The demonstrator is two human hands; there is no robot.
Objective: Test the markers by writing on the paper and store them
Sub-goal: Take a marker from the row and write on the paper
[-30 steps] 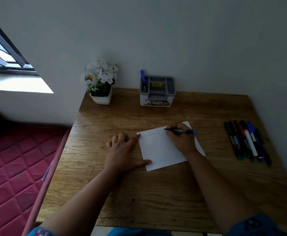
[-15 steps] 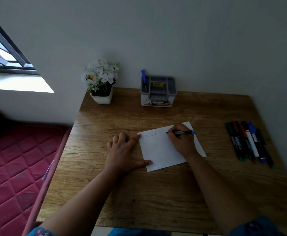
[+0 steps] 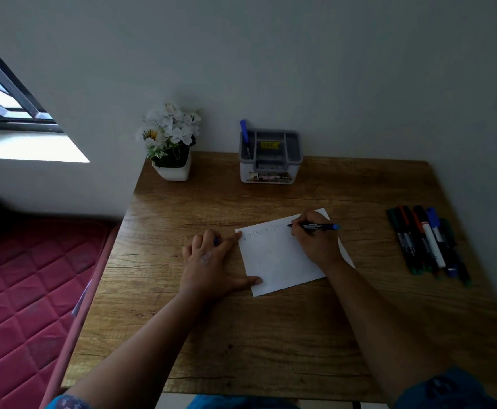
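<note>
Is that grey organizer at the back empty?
No. The grey organizer holds one blue-capped marker, upright in its left compartment; the other compartments look empty.

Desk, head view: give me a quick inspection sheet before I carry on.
Surface: wooden desk, against the wall.
Job's things: paper with faint writing along its top; black marker, blue end, tip on the paper; row of markers at the right; organizer at the back with one blue pen.
Clutter: flower pot.
Grippers: right hand writes; left hand pins the paper, something blue under its fingers.
Cables: nothing seen.
Surroundings: red mattress, window.
</note>
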